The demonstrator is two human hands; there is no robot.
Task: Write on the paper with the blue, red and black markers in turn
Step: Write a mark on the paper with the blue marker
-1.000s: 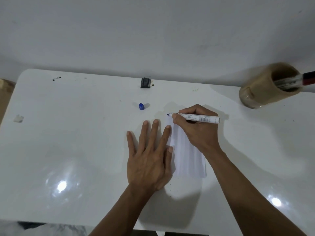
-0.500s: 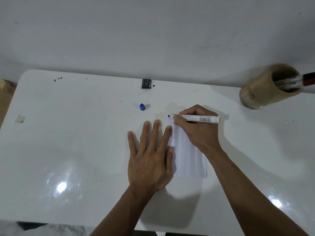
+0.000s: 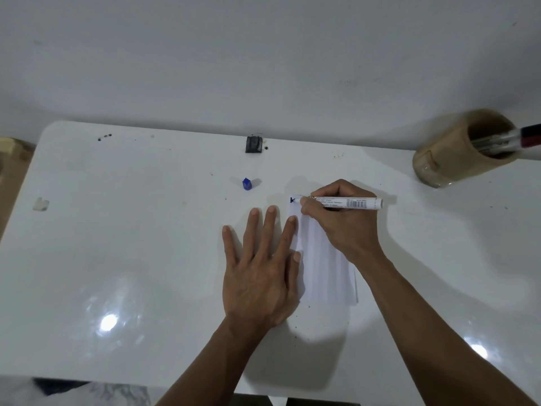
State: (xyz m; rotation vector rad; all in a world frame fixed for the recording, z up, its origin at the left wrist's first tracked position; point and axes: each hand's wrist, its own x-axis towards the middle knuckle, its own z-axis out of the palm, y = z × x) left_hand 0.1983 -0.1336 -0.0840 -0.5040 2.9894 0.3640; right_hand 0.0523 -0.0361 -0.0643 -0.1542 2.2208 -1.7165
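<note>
White and glossy, the counter (image 3: 131,244) carried everything in front of you. Your left hand (image 3: 259,268) lay flat with fingers spread, palm down, its thumb side resting on the left edge of the paper (image 3: 328,276) and pinning it to the counter. Your right hand (image 3: 341,224) was closed around the blue marker (image 3: 345,202), fingers pinched near the tip, with the white barrel lying almost level and its rear end pointing to your right. The marker's tip touched the far left corner of the paper, where a small blue mark (image 3: 292,200) showed. The rest of the sheet looked blank, apart from faint lengthwise creases or lines.

The blue cap (image 3: 247,184) stood on the counter, beyond your left fingertips and to the left of the paper, apart from both. Farther back, near the counter's far edge, sat a small dark object (image 3: 253,144) that I could not identify. At the far right a tan pen holder (image 3: 456,153) held more markers (image 3: 503,140), one with a red and black end sticking out past the frame edge.
</note>
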